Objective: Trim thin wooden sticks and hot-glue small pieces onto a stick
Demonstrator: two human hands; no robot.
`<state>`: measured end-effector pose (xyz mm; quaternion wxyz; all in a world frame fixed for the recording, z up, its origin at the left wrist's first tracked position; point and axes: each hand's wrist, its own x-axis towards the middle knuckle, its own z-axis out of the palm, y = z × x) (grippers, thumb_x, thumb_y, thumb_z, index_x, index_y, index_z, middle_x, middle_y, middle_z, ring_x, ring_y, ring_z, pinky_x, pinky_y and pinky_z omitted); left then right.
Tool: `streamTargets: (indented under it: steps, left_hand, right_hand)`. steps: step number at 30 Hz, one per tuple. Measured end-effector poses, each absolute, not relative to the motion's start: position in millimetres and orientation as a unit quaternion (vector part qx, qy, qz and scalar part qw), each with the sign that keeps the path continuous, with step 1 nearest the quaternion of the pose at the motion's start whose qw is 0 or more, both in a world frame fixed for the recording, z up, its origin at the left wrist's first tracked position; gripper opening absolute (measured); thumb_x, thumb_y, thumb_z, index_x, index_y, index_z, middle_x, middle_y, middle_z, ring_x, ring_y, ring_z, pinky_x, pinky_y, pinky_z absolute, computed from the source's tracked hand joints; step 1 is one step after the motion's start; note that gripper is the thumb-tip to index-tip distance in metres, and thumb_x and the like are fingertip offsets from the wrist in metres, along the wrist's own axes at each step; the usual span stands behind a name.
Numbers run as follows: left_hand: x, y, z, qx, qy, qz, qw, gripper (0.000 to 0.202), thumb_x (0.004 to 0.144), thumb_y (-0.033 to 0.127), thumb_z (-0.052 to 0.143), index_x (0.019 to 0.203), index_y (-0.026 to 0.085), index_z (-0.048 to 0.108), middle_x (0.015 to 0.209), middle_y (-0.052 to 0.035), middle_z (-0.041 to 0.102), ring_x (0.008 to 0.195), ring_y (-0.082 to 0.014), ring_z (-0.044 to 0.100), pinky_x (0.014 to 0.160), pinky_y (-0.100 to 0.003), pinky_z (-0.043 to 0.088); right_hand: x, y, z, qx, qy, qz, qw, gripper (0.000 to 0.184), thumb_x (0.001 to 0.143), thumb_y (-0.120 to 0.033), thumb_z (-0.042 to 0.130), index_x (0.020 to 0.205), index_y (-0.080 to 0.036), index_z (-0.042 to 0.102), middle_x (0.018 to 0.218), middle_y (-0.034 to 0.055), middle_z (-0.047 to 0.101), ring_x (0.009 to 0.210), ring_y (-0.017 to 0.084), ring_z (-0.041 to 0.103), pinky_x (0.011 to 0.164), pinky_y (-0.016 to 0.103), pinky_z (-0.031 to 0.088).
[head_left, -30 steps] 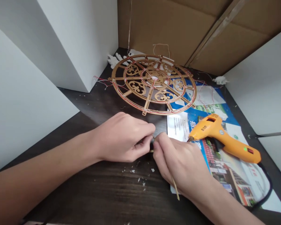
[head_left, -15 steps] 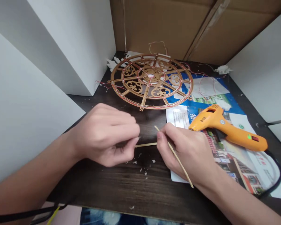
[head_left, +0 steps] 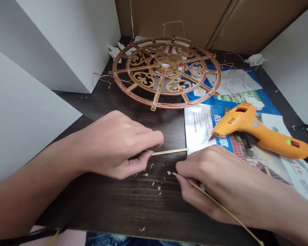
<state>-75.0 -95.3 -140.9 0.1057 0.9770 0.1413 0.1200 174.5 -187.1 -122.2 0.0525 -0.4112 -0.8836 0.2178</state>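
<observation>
My left hand (head_left: 118, 147) is closed, pinching a short thin wooden stick (head_left: 170, 151) between thumb and forefinger; the stick's free end points right. In my right hand (head_left: 215, 181), a second, longer wooden stick (head_left: 227, 209) is pinched near one end and runs back under the palm toward the lower right. The two sticks are apart. Beyond the hands lies a round golden openwork frame (head_left: 157, 95) with red and white wires along its rings and spokes. An orange glue gun (head_left: 259, 131) rests to the right, its nozzle pointing left, a green light lit on its handle.
Under the glue gun lie printed sheets (head_left: 199, 126). White crumpled tissue (head_left: 256, 59) sits at the back right, more at the back left. Small white scraps (head_left: 158, 188) dot the dark table (head_left: 113, 205). White walls flank it, with cardboard (head_left: 164, 13) behind.
My right hand has moved right and down, away from my left hand, and its stick now lies at a flatter slant. The left stick's right end has come into view. The camera view has shifted slightly.
</observation>
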Motion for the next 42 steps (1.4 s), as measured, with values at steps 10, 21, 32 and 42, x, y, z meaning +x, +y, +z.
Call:
streamTargets:
  steps: [10,21,32,42]
  left_hand:
    - [-64,-97,-150,0.975,0.166,0.044,0.143,0.012,0.094,0.023,0.055,0.082,0.022,0.056,0.072,0.0037,0.06,0.059,-0.0158,0.051,0.055,-0.035,0.026]
    - [-72,-87,-148,0.951,0.183,0.116,0.22,0.009,0.085,0.015,0.055,0.078,0.021,0.057,0.067,0.0051,0.058,0.051,-0.0094,0.044,0.052,-0.027,0.029]
    - [-74,-79,-153,0.94,0.21,0.104,0.249,0.01,0.09,0.018,0.055,0.096,0.024,0.061,0.085,0.0049,0.067,0.059,-0.0083,0.054,0.057,-0.023,0.036]
    - [-68,-86,-153,0.917,0.3,0.09,0.249,0.015,0.094,0.026,0.057,0.108,0.025,0.063,0.086,0.0039,0.065,0.06,-0.0093,0.055,0.057,-0.023,0.037]
  right_hand:
    - [180,-192,-114,-0.44,-0.875,0.202,0.016,0.023,0.085,-0.015,0.054,0.062,-0.017,0.049,0.053,-0.0042,0.046,0.05,0.007,0.038,0.055,0.025,0.022]
    - [207,-175,-96,-0.504,-0.851,0.125,0.075,0.048,0.098,-0.029,0.048,0.054,-0.012,0.035,0.047,-0.0026,0.031,0.043,0.002,0.023,0.037,0.017,0.019]
    - [199,-182,-110,-0.541,-0.828,0.147,0.015,0.061,0.104,-0.054,0.047,0.059,-0.013,0.042,0.05,-0.0022,0.038,0.049,0.005,0.024,0.046,0.025,0.016]
    - [172,-173,-125,-0.543,-0.818,0.179,0.07,0.061,0.104,-0.054,0.047,0.06,-0.012,0.051,0.057,-0.0023,0.049,0.053,0.004,0.032,0.054,0.025,0.015]
